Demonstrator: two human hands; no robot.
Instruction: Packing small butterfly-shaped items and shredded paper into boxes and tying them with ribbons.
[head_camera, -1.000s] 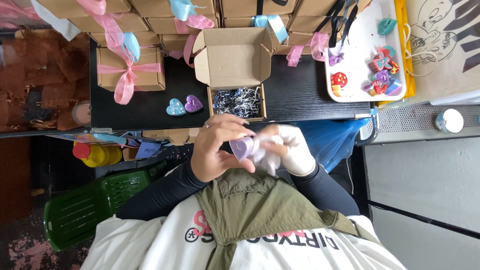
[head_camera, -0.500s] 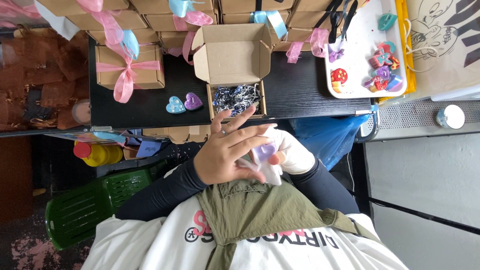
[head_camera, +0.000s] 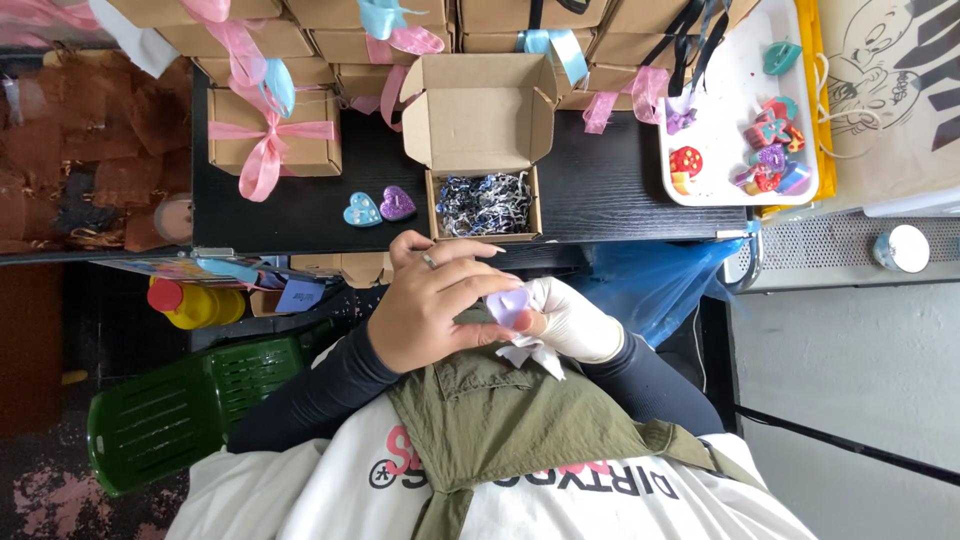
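**Both hands working a small lilac piece over the lap**

Head cam view is inverted: person's torso at bottom of frame, tabletop (head_camera: 600, 200) at top.

- Bare hand (head_camera: 430, 310), frame-left, w/ ring: fingers curling around a small lilac piece (head_camera: 510, 302), tips touching it. Grasping, not clenched.
- White-gloved hand (head_camera: 570, 322), frame-right: fingers closing on the same piece from the other side, also pinching a crumpled white wipe (head_camera: 530, 352) that's hanging just below it.
- Can't tell which hand is L vs R given the flipped view.
- Piece is sitting between the two hands, off the tabletop, above the olive apron (head_camera: 500, 420), near the tabletop's front edge.

Around it:
- Open cardboard box (head_camera: 480, 110) right ahead of the hands, lid flipped back; lower half holding dark shredded filler (head_camera: 485, 205).
- Blue heart (head_camera: 362, 210) and purple heart (head_camera: 397, 203) lying side by side on the tabletop, just beside the box.
- Closed box w/ pink ribbon bow (head_camera: 270, 150) further over; more ribboned boxes stacking up behind.
- White tray (head_camera: 720, 150) at the other end carrying small coloured shapes.
- Green plastic chair (head_camera: 170, 410) beside the person, well apart from the hands.
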